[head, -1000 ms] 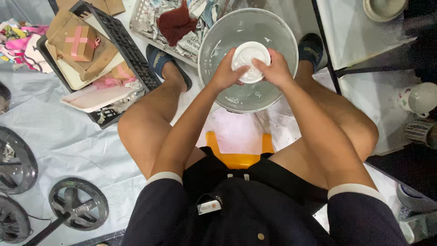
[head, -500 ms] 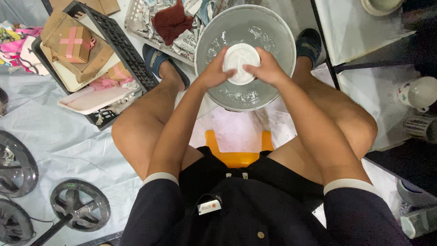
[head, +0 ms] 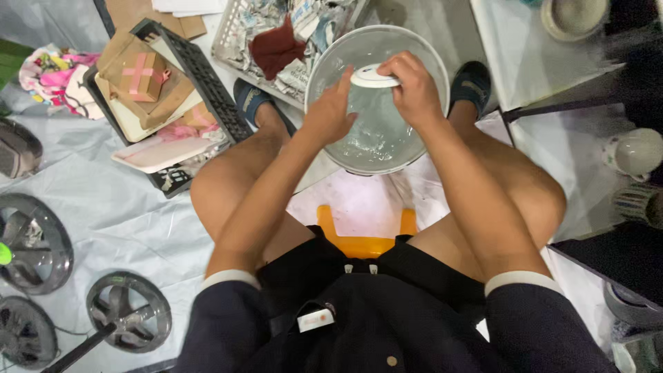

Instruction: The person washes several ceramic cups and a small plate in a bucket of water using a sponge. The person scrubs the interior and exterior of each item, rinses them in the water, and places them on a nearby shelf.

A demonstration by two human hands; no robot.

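Note:
I sit on an orange stool (head: 364,242) with a round metal basin of water (head: 387,148) on the floor between my feet. My right hand (head: 414,90) grips a small white dish (head: 369,77) by its rim, holding it tilted over the basin. Fingers spread, my left hand (head: 330,110) rests against the dish's left side, just above the water.
A black crate (head: 207,86) with cardboard boxes and a white tray stands at the left. Behind the basin sits a wire basket (head: 235,41) of crumpled paper and a dark red cloth. Round metal fan parts (head: 128,318) lie at lower left. Cups (head: 635,152) stand on the right.
The dish lay flat in the basin under both hands. Now it is lifted and tilted, mainly in my right hand. The camera view has shifted slightly.

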